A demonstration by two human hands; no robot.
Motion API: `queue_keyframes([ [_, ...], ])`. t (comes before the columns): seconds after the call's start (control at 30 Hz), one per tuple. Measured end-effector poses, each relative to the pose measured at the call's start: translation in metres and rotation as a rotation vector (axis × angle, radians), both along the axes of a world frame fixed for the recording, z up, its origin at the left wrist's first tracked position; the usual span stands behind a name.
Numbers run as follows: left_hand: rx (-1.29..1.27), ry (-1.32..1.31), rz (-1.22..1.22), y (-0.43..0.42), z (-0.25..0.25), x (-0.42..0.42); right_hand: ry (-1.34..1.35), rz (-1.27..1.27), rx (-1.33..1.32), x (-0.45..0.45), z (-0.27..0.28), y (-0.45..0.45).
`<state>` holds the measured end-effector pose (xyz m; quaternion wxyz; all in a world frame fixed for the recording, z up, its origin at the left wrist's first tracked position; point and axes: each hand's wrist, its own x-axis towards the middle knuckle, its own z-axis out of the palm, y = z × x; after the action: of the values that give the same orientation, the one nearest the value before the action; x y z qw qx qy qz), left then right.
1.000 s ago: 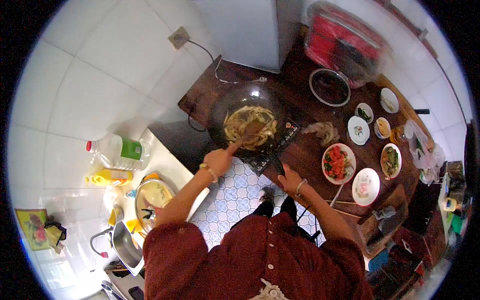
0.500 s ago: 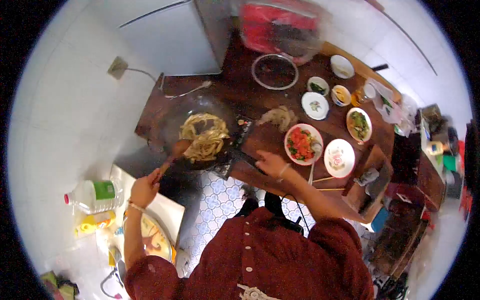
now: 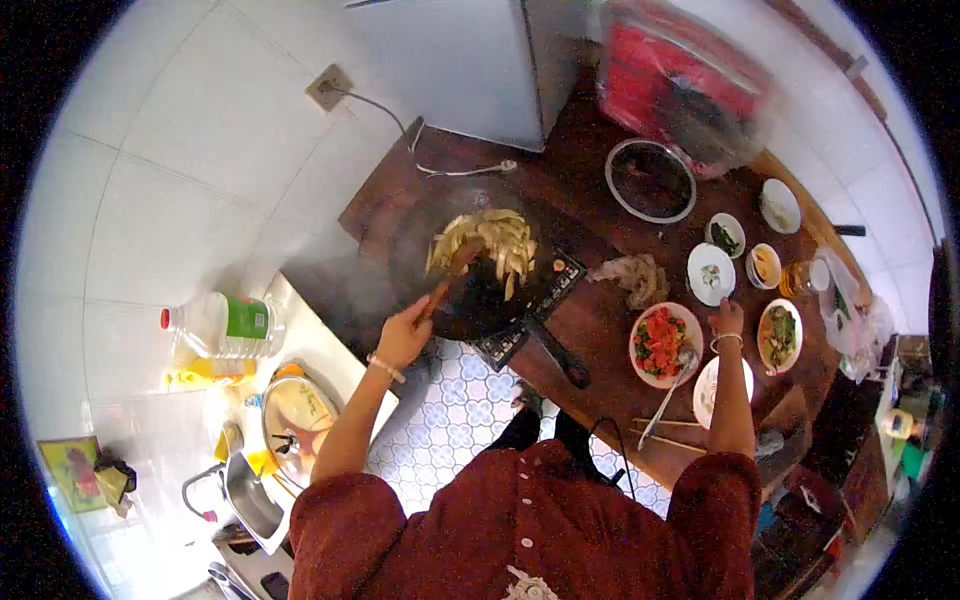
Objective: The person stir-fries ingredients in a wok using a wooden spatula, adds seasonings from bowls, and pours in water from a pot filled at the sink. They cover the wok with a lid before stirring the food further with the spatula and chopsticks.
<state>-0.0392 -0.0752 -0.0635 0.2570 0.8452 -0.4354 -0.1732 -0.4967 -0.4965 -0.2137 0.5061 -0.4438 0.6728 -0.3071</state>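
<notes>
My left hand [image 3: 404, 335] is closed around the handle of a wooden spatula [image 3: 440, 290], its blade among pale cooked strips [image 3: 487, 240] in a dark wok [image 3: 480, 318]. My right hand [image 3: 728, 320] is stretched across the table to the near rim of a small white plate [image 3: 712, 262] with a greenish patch at its middle. Its fingertips are hard to make out, so I cannot tell whether they grip the rim. Left of that hand sits a bowl of chopped tomato and greens [image 3: 660, 340] with a metal spoon [image 3: 662, 402]. Below it, my forearm partly covers a white bowl [image 3: 706, 395].
The wok's black handle [image 3: 560, 355] juts toward me over the cooker [image 3: 500, 345]. Small bowls, a plate of greens [image 3: 777, 335], a cloth [image 3: 637, 278], a glass lid [image 3: 650, 180] and chopsticks [image 3: 670, 440] lie on the table. An oil bottle [image 3: 235, 325] stands left.
My right hand has left the area by the wok handle and moved right to the small white plate. The spatula has shifted within the wok, and the strips are gathered farther back. My view has turned.
</notes>
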Motion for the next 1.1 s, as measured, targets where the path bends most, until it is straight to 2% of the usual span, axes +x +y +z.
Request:
queue_keyframes([
  [0.07,-0.035,0.000,0.027,-0.027,-0.001,0.008,0.065,0.053,-0.090,-0.022,-0.064,-0.036],
  [0.17,0.125,-0.160,0.003,-0.055,-0.001,0.004,0.015,-0.049,0.034,-0.002,-0.023,-0.023],
  [0.2,0.246,-0.196,-0.034,-0.059,0.008,-0.005,0.120,-0.056,0.038,0.003,-0.013,-0.019],
  [0.27,0.446,-0.337,-0.146,-0.050,0.016,-0.017,0.117,-0.067,0.007,0.010,-0.001,-0.012],
  [0.3,0.449,-0.337,-0.139,-0.040,0.023,-0.019,0.113,-0.083,-0.027,0.012,0.004,-0.009],
  [0.33,0.520,-0.398,-0.178,-0.030,0.038,-0.019,0.110,-0.075,-0.025,-0.002,-0.018,-0.019],
  [0.37,0.593,-0.460,-0.218,-0.021,0.057,-0.018,0.318,0.174,-0.170,-0.029,-0.060,-0.038],
  [0.4,0.578,-0.439,-0.216,-0.016,0.083,-0.017,0.420,0.305,-0.236,-0.031,-0.062,-0.038],
  [0.43,0.542,-0.448,-0.220,0.004,0.075,0.001,0.520,0.427,-0.314,-0.032,-0.063,-0.037],
  [0.5,0.474,-0.337,-0.213,0.022,0.110,0.018,0.404,0.187,-0.151,-0.011,-0.017,-0.024],
  [0.53,0.556,-0.303,-0.204,0.028,0.131,0.021,0.363,0.105,-0.101,-0.005,-0.004,-0.021],
  [0.6,0.635,-0.270,-0.191,0.044,0.150,0.031,0.263,0.054,0.134,-0.004,0.001,-0.025],
  [0.67,0.796,-0.193,-0.286,0.062,0.150,0.037,0.255,-0.005,0.066,-0.004,-0.018,-0.027],
  [0.73,0.704,-0.095,-0.334,0.062,0.126,0.027,0.245,-0.071,0.006,-0.001,-0.016,-0.023],
  [0.77,0.672,-0.073,-0.356,0.053,0.110,0.016,0.373,0.042,0.040,0.000,-0.004,-0.023],
  [0.8,0.574,-0.078,-0.312,0.051,0.084,0.008,0.499,0.156,0.072,0.002,0.004,-0.022],
  [0.83,0.476,-0.083,-0.270,0.048,0.062,0.000,0.496,0.150,0.070,0.003,0.005,-0.022],
  [0.9,0.398,0.025,-0.080,0.028,0.042,-0.022,0.781,0.164,0.076,0.003,-0.002,-0.026],
  [0.93,0.393,0.022,-0.083,0.021,0.028,-0.024,0.780,0.159,0.072,0.003,0.000,-0.027],
  [1.0,0.032,0.063,0.068,0.017,0.001,-0.028,0.755,0.156,0.065,0.002,0.007,-0.027],
  [1.1,0.108,0.089,0.108,-0.011,0.021,-0.018,0.663,0.093,-0.025,0.005,0.020,-0.017],
])
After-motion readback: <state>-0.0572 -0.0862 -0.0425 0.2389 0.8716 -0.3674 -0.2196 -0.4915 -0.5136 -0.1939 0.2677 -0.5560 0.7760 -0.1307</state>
